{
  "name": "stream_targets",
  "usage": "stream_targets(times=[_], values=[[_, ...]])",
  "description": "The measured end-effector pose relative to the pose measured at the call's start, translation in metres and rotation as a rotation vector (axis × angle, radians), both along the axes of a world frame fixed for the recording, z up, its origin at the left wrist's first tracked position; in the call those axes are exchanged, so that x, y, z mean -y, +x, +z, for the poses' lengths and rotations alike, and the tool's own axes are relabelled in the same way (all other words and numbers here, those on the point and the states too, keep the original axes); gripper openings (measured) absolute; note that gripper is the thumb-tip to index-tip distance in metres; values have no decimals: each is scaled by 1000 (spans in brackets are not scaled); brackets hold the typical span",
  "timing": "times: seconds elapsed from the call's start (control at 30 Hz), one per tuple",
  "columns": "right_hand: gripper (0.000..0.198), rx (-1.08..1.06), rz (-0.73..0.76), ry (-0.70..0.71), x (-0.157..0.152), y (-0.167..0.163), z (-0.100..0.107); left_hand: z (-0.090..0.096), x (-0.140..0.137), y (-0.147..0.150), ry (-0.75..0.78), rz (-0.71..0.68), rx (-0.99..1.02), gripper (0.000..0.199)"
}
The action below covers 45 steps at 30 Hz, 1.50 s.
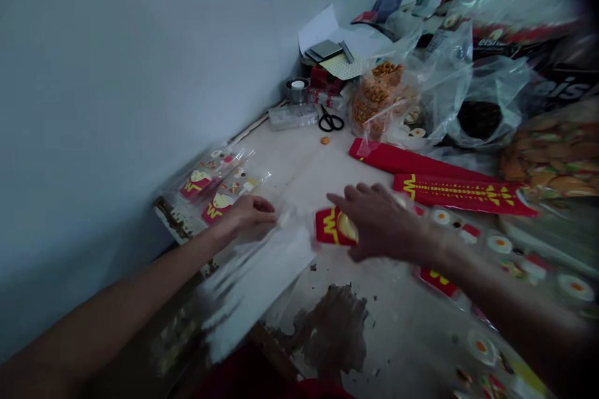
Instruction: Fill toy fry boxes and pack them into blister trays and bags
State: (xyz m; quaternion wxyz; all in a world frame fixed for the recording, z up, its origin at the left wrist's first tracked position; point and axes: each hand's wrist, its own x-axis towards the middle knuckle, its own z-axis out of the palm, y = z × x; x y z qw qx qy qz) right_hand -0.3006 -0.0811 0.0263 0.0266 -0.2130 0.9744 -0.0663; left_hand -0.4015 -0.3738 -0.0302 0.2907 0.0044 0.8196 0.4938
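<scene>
1. Pinched narrowly in left hand (253,210): blurred translucent plastic sleeve (266,274). Likely light, limp, slippery; take by edges.
2. Partly beneath wide-spread right hand (384,221), at mid-table (299,162): red-and-yellow printed packet (327,226). Cannot tell whether gripped. Likely crushable; hold by sides.
3. Farther: black scissors (330,118).

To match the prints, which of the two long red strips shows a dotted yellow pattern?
The nearer strip, close to the right hand: yellow dots run along it, while the farther strip looks almost plain red.
</scene>
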Motion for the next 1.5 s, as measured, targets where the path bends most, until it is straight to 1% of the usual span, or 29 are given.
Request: stream_targets(times=[0.07,0.13,0.2,0.3,0.4,0.5,0.6,0.7,0.77,0.83,0.9,1.03,1.1,1.2,1.3,1.4,1.5], values=[[102,78,-13,-49,18,43,-5,1,-1,6,45,-40,94,43],[100,125,-61,-106,32,82,-15,7,-1,12,119,-109,226,38],[100,113,-128,-149,38,113,-24,15,0,16,157,-191,315,34],[102,64,-205,-185,32,141,-33,25,4,25,151,-266,334,35],[101,39,-245,-189,20,156,-34,25,4,40,148,-220,289,36],[99,15,-274,-155,9,161,-28,20,-4,57,152,-144,197,35],[98,-16,-302,-106,0,157,-13,19,-17,69,140,-138,102,35],[96,-49,-347,-58,-6,149,8,21,-30,77,174,-170,91,38],[96,-80,-356,-28,-11,144,21,20,-38,81,213,-228,130,40],[97,-116,-359,-2,-16,144,28,18,-42,84,224,-297,166,42],[96,-136,-380,16,-22,146,29,14,-44,87,195,-319,212,44],[94,-122,-416,12,-29,154,21,11,-46,94,97,-255,263,41],[94,-106,-410,3,-31,156,18,12,-50,99,92,-220,236,38],[98,-113,-403,15,-32,152,20,13,-60,108,127,-195,206,37],[99,-146,-420,48,-35,147,26,11,-69,115,98,-231,106,40],[98,-184,-444,71,-39,143,30,9,-74,117,-6,-252,-52,44],[98,-228,-442,77,-42,142,32,13,-78,119,-94,-292,-128,45]])
